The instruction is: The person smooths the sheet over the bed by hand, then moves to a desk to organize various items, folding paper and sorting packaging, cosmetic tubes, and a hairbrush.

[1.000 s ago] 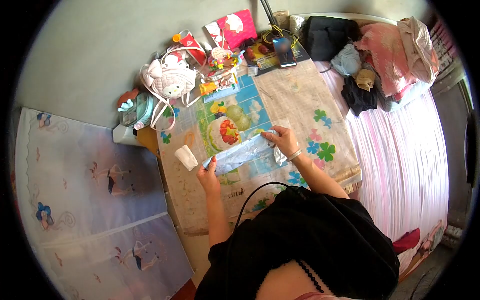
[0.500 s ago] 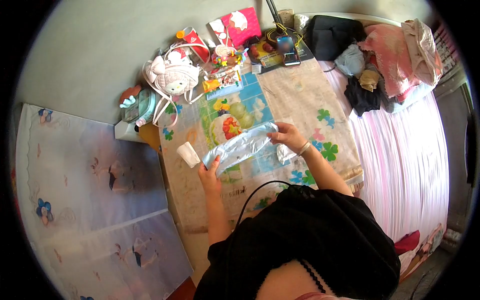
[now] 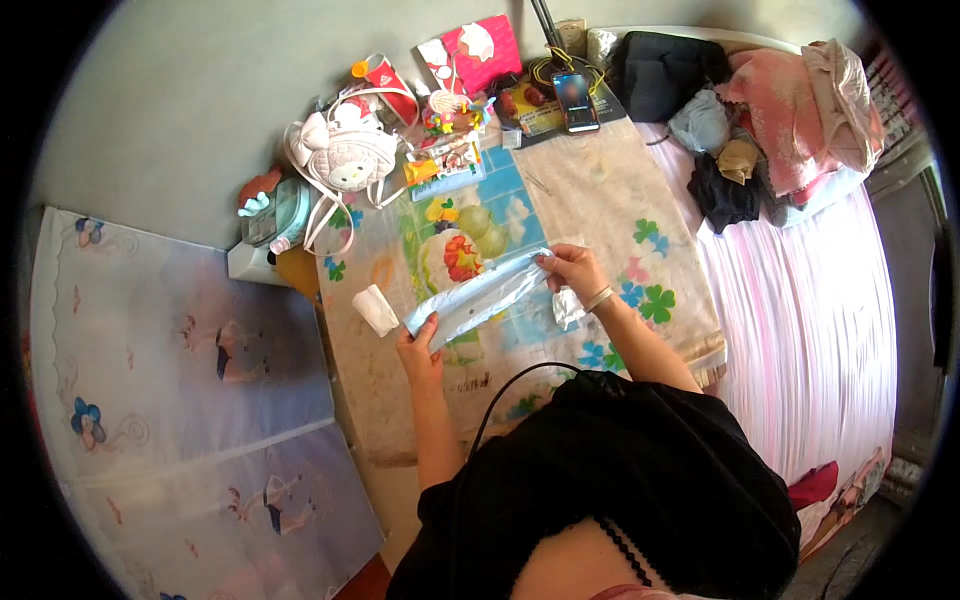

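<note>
A pale blue, shiny plastic wrapper [image 3: 478,298], long and partly see-through, stretches between my two hands above the table. My left hand [image 3: 420,350] pinches its lower left end, thumb on top. At the upper right end, my right hand [image 3: 572,270] grips it between thumb and fingers; a bracelet circles that wrist. Just left of the wrapper lies a folded white tissue [image 3: 375,311]. Beneath my right hand is a crumpled white piece [image 3: 567,307], partly hidden, whose kind I cannot make out.
The table [image 3: 590,180] has a printed cover. Along its back stand a pink plush bag [image 3: 350,165], a red cup [image 3: 390,85], small toys and a phone [image 3: 575,100]. Clothes [image 3: 790,120] are heaped on the bed [image 3: 800,330] at right. A patterned cloth-covered surface [image 3: 180,400] is at left.
The wrapper looks straighter and more taut, its upper edge now smoother. My right hand has shifted slightly; the left hand has stayed nearly in place.
</note>
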The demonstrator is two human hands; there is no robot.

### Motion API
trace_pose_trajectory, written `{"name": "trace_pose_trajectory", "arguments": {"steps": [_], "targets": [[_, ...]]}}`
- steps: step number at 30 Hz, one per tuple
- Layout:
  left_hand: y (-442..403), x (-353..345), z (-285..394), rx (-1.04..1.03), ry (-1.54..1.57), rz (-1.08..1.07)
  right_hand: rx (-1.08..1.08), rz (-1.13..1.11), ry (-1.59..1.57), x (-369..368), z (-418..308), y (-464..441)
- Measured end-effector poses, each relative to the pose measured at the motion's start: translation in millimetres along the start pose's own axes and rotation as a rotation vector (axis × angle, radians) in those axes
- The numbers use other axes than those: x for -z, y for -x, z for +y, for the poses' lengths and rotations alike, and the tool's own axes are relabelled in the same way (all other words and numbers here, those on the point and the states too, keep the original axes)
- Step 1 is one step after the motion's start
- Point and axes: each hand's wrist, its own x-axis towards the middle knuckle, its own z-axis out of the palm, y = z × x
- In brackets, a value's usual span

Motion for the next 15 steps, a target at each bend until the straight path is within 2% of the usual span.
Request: {"name": "trace_pose_trajectory", "arguments": {"steps": [11, 14, 15], "targets": [[-6.3, 14.8, -7.8, 0.114, 0.133, -0.063, -0.005, -0.093, -0.036, 10.5, 21.2, -10.8], [-9.0, 21.9, -19.2, 0.139, 0.160, 0.001, 0.052, -0.055, 0.032, 10.2, 19.4, -13.9], [-8.2, 21.5, -22.4, 0.105, 0.159, 0.096, 0.102, -0.031, 0.074, 10.0, 17.4, -14.7]]}}
